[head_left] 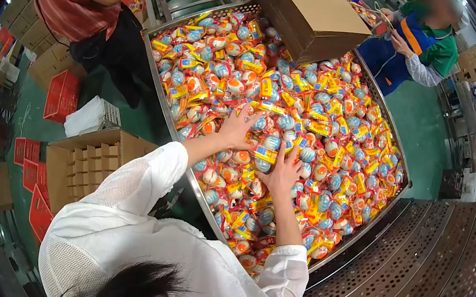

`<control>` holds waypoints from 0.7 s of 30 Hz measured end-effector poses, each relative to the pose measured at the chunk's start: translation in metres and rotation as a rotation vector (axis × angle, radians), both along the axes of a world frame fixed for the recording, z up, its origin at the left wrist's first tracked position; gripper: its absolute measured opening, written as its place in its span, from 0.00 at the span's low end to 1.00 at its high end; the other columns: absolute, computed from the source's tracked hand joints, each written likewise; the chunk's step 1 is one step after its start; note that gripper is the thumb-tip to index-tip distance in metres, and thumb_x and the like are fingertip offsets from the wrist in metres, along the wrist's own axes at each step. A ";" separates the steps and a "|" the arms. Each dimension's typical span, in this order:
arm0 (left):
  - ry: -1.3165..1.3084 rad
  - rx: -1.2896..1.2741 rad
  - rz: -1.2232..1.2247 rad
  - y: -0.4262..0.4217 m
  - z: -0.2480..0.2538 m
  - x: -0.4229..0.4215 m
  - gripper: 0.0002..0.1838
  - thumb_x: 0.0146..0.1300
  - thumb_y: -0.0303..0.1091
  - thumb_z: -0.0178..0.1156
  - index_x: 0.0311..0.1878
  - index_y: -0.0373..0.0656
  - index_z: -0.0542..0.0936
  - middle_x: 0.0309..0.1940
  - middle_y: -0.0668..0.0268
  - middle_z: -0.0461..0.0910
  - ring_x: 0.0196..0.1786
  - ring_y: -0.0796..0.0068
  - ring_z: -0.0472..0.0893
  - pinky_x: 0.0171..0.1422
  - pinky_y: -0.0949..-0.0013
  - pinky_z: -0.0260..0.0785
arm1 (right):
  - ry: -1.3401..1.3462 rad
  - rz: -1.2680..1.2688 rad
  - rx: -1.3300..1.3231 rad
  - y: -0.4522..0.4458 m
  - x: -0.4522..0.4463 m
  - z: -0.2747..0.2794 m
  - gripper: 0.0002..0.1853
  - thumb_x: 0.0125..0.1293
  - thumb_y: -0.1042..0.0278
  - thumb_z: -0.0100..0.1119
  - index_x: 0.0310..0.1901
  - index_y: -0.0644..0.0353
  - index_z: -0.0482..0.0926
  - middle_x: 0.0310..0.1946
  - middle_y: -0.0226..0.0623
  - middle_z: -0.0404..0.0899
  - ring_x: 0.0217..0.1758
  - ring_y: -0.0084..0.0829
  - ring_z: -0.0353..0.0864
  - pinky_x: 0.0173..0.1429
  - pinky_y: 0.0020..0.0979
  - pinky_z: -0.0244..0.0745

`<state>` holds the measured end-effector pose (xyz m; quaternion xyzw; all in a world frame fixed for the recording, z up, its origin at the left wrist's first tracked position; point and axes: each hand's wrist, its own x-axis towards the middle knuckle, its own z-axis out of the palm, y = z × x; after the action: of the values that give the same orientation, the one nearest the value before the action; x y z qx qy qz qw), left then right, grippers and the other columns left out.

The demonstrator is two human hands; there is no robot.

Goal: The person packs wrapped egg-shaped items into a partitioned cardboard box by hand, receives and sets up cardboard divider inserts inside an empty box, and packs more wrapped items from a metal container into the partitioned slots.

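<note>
A wide metal bin is heaped with small wrapped packets [332,154], each with a round blue-and-white or orange-and-white piece inside and a yellow-and-red wrapper. My left hand [237,129] lies on the heap near its middle, fingers spread over the packets. Just to its right and nearer to me, my right hand [282,173] rests on the packets too, with its fingers apart and pointing away from me. Between the hands sits a packet with a yellow label [265,153]. Neither hand shows a packet clearly gripped, though the undersides of the fingers are partly hidden.
A stack of brown cardboard sheets [314,15] lies across the bin's far edge. At left stand a divided carton [93,163] and red crates [61,96]. One person [81,1] is at far left, another [411,42] at far right. Perforated metal [413,271] fills the lower right.
</note>
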<state>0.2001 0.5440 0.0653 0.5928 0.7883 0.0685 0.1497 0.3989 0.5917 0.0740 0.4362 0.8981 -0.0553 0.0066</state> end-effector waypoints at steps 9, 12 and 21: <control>0.163 0.294 0.079 0.019 -0.015 0.010 0.32 0.44 0.46 0.68 0.52 0.44 0.70 0.52 0.55 0.66 0.58 0.56 0.64 0.60 0.53 0.56 | -0.063 -0.017 0.060 0.009 -0.005 -0.009 0.63 0.28 0.39 0.74 0.68 0.49 0.49 0.66 0.52 0.49 0.54 0.54 0.63 0.59 0.52 0.56; 0.268 0.483 -0.045 0.025 -0.026 0.004 0.25 0.38 0.44 0.69 0.40 0.42 0.74 0.38 0.61 0.73 0.47 0.62 0.71 0.51 0.59 0.60 | 0.005 0.012 0.096 0.007 -0.005 -0.012 0.62 0.29 0.38 0.73 0.68 0.50 0.50 0.65 0.53 0.51 0.52 0.53 0.64 0.59 0.50 0.58; -0.582 0.897 0.346 -0.060 0.058 -0.016 0.36 0.48 0.46 0.68 0.56 0.42 0.63 0.47 0.56 0.69 0.52 0.59 0.71 0.53 0.59 0.65 | -0.152 0.092 0.116 0.004 -0.012 -0.007 0.69 0.27 0.38 0.73 0.69 0.57 0.42 0.66 0.63 0.43 0.61 0.56 0.62 0.60 0.43 0.65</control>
<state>0.1841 0.4838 0.1230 0.4169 0.6939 0.5815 0.0810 0.3867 0.5961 0.0673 0.3971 0.9158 0.0305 0.0518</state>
